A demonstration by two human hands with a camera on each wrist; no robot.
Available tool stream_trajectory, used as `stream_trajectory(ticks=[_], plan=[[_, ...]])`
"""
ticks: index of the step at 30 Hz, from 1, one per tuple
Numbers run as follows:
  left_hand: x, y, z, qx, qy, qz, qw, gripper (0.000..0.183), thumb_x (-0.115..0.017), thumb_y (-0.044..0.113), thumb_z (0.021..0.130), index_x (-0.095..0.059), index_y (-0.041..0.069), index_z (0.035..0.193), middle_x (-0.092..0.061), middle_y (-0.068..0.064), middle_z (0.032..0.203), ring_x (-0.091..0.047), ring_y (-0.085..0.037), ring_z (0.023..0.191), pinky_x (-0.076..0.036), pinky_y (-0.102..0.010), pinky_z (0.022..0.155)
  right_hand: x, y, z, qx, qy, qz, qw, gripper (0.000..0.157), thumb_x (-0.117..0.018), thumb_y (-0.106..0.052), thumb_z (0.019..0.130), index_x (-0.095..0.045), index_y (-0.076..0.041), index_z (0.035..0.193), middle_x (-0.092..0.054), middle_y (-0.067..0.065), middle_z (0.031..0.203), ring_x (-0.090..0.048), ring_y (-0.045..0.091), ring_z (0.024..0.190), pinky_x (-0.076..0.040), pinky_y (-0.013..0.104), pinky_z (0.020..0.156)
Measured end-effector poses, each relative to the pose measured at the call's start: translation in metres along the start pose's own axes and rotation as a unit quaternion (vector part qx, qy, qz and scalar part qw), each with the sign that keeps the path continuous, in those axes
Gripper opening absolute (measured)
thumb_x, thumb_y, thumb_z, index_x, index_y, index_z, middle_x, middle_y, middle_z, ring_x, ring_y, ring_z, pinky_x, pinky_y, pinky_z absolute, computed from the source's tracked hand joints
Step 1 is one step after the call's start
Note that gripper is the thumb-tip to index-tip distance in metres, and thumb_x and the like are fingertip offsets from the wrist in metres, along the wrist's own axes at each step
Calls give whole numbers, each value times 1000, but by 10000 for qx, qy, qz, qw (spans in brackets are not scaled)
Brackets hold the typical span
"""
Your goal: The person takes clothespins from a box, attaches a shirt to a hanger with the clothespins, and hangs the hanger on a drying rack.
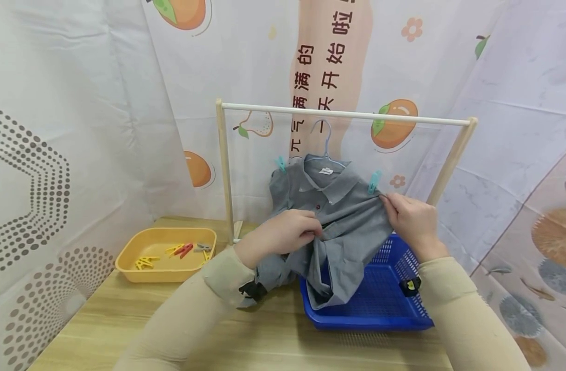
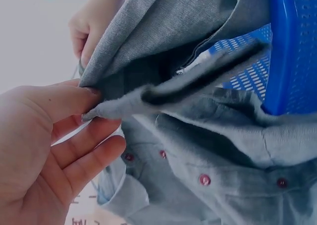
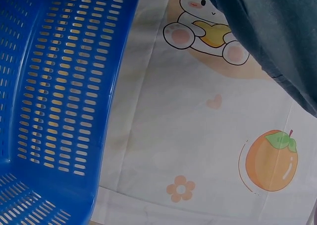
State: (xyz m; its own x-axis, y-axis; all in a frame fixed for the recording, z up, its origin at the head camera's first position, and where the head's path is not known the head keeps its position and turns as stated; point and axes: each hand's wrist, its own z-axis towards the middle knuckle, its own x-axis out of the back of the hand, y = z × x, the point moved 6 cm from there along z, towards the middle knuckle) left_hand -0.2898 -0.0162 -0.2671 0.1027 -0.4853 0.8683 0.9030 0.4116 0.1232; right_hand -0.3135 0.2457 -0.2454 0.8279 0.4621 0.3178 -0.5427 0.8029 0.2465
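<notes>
A grey button-up shirt [image 1: 343,221] is on a light blue hanger [image 1: 327,141], whose hook appears just below the white rod in the head view. Teal clothespins [image 1: 374,182] sit at both shoulders. My left hand [image 1: 287,229] pinches a folded edge of the shirt at its front; in the left wrist view, thumb and fingers [image 2: 74,103] close on that cloth edge. With my right hand [image 1: 410,219] I pinch the cloth just below the clothespin on the right-side shoulder. The right wrist view shows part of the shirt [image 3: 277,27] but not the hand.
A blue perforated basket [image 1: 371,322] stands under and behind the shirt's hem. To the left is a yellow tray [image 1: 167,275] with several yellow, red and grey clothespins. A wooden-post rack with a white rod [image 1: 273,108] spans the back, before a printed curtain.
</notes>
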Motion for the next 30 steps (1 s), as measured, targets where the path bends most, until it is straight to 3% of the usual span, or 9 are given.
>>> stream_trajectory(ticks=[18, 30], plan=[[42, -22, -46, 315, 309, 63, 9990, 14, -72, -1, 91, -76, 11, 96, -68, 3, 97, -62, -10, 83, -53, -24, 75, 0, 0, -1, -55, -43, -19, 10000, 27, -60, -21, 99, -58, -7, 77, -54, 8, 56, -51, 30, 40, -33, 47, 35], [62, -38, -83, 450, 401, 233, 9979, 17, -74, -3, 85, -74, 14, 89, -67, 3, 90, -61, -13, 77, -54, -32, 71, 0, -1, 0, -44, -56, -1, 10000, 25, -61, -21, 99, -60, -7, 78, -55, 8, 56, -51, 30, 40, -34, 46, 35]])
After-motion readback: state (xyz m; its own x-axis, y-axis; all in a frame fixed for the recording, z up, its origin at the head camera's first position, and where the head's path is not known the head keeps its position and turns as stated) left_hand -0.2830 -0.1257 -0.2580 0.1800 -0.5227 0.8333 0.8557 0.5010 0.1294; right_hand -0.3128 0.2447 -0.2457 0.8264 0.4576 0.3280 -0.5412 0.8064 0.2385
